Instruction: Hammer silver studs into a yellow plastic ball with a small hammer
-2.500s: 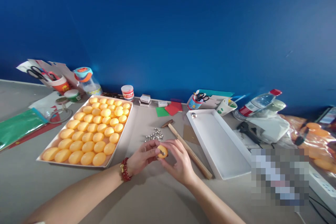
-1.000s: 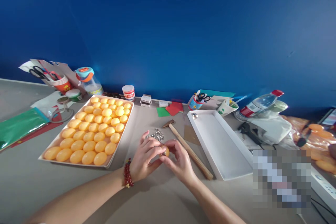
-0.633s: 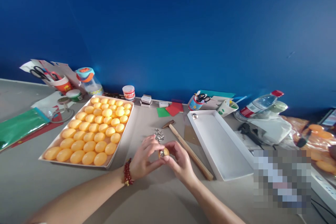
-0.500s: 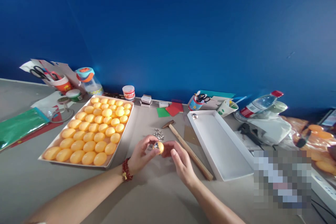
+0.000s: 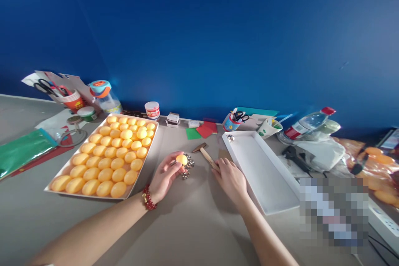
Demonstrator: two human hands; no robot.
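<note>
My left hand (image 5: pixel 163 178) holds an orange ping-pong ball (image 5: pixel 182 159) between thumb and fingers, just over a small pile of shiny silver metal pieces (image 5: pixel 188 167), too small to name surely. The ball's cut or fitted side is turned out of sight. Over the wooden handle of a hammer (image 5: pixel 207 156) my right hand (image 5: pixel 232 181) is closed, palm down; the lower handle is covered by it. The hammer's head lies on the table, pointing away from me. A shallow box (image 5: pixel 84 195) full of orange ping-pong balls stands to the left.
Right of the hammer lies a long white tray (image 5: pixel 264 170) with a few silver pieces in its far corner. Along the wall stand a round tub (image 5: pixel 152 110), a pen cup (image 5: pixel 231 123) and a bottle (image 5: pixel 307 124). A black glue gun (image 5: pixel 294 157) lies further right.
Both hands were working together on the ball, with silver metal showing in it. My left hand has carried the ball away from me and leftward; my right hand let go and took the hammer handle.
</note>
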